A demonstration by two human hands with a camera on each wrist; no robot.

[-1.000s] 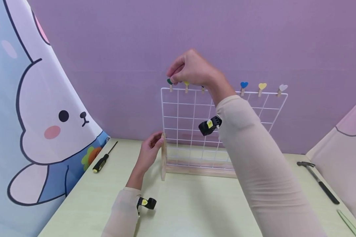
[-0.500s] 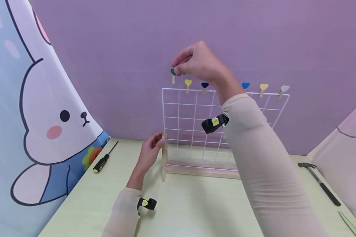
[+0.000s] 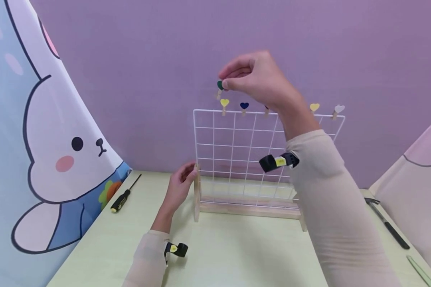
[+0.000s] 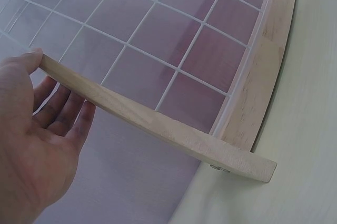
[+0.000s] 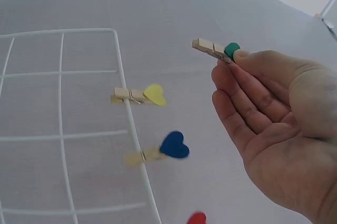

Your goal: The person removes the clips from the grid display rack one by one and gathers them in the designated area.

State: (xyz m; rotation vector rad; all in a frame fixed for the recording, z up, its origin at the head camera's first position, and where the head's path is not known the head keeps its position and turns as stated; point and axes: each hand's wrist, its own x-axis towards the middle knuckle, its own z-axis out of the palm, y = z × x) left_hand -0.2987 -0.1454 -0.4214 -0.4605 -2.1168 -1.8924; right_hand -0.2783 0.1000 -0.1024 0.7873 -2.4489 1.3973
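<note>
My right hand [image 3: 262, 79] pinches a small wooden clothespin with a green heart [image 5: 213, 49] between thumb and forefinger. It is held in the air above the white wire grid [image 3: 233, 128], apart from it. Along the grid's top wire sit more heart clothespins: a yellow one [image 5: 138, 95], a dark blue one [image 5: 174, 145], a pale yellow one [image 3: 314, 107] and a white one [image 3: 339, 109]. Part of the row is hidden behind my right wrist. My left hand [image 3: 181, 183] grips the top of the left wooden upright [image 4: 158, 124] of the stand, thumb on one side and fingers on the other.
A screwdriver [image 3: 121, 200] lies on the table [image 3: 237, 255] at the left. At the right are a hammer [image 3: 388, 223] and a light green strip-like thing [image 3: 420, 271]. A purple wall [image 3: 147, 79] stands close behind the grid, with a rabbit-print cloth [image 3: 46, 159] on the left.
The green-heart clothespin has come off the top wire's left end. My right hand has lifted it and carried it rightward. My left hand has stayed on the upright.
</note>
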